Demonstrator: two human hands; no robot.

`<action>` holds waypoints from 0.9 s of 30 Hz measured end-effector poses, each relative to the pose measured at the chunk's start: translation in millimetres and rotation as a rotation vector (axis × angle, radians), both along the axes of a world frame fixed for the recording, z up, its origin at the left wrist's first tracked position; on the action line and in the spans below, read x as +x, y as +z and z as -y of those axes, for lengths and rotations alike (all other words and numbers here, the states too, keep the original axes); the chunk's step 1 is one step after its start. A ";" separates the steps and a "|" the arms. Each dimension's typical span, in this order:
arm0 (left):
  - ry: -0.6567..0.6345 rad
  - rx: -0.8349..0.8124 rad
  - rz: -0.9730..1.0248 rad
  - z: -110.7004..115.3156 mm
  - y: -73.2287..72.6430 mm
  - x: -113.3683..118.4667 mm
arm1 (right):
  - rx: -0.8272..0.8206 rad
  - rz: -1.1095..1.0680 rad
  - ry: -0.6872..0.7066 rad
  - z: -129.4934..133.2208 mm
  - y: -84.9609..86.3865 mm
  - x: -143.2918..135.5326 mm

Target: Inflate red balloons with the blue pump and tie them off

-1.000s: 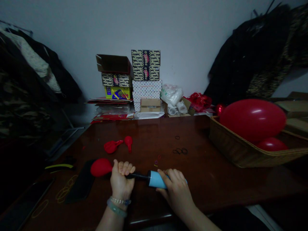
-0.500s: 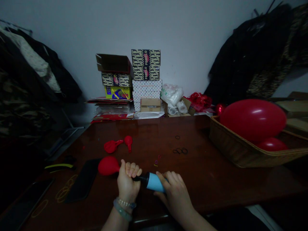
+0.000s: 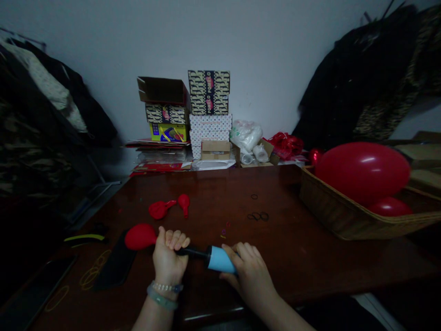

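Observation:
My left hand [image 3: 170, 253] is closed around the neck of a red balloon [image 3: 139, 236] and the black end of a hand balloon pump [image 3: 222, 260]. The balloon, slightly filled, bulges out to the left of my fist; its mouth is hidden inside my fingers. My right hand [image 3: 250, 273] wraps the pump's light-blue barrel at its right end. A length of black shaft shows between the barrel and my left hand. Two limp red balloons, one flat [image 3: 159, 210] and one beside it [image 3: 183, 202], lie on the table beyond my left hand.
A wicker basket [image 3: 330, 220] at the right holds big inflated red balloons [image 3: 363, 172]. Black bands [image 3: 258, 216] lie mid-table. Yellow rubber bands [image 3: 91, 276], a dark phone-like slab [image 3: 115, 264] and another [image 3: 41, 285] lie at the left. Stacked boxes [image 3: 210, 92] stand by the wall.
My left hand has moved left with the balloon and the pump's black end, so more black shaft shows outside the blue barrel. My right hand has hardly moved.

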State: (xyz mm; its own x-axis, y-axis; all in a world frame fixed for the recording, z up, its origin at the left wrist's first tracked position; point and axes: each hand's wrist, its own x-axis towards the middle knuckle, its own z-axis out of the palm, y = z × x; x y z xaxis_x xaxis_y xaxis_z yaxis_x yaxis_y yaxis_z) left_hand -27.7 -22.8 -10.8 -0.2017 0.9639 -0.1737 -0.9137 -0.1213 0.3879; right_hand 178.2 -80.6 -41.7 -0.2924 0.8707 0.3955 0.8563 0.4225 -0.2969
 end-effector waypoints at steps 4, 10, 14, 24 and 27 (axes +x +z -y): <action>0.015 0.017 0.010 -2.5 1.3 -11.8 | 0.037 0.016 -0.009 -1.5 1.5 3.1; 0.041 0.013 0.024 -3.8 5.2 -21.4 | 0.086 0.038 -0.007 -4.7 2.7 7.5; 0.026 0.022 0.043 -3.8 2.1 -18.6 | 0.066 0.039 -0.014 -4.9 -1.5 9.3; -0.031 0.013 0.013 -1.7 -5.0 2.4 | 0.091 0.048 -0.023 -1.6 -5.8 8.1; -0.036 0.014 0.005 -0.5 -4.4 8.5 | 0.075 0.023 -0.016 -1.1 -5.4 6.4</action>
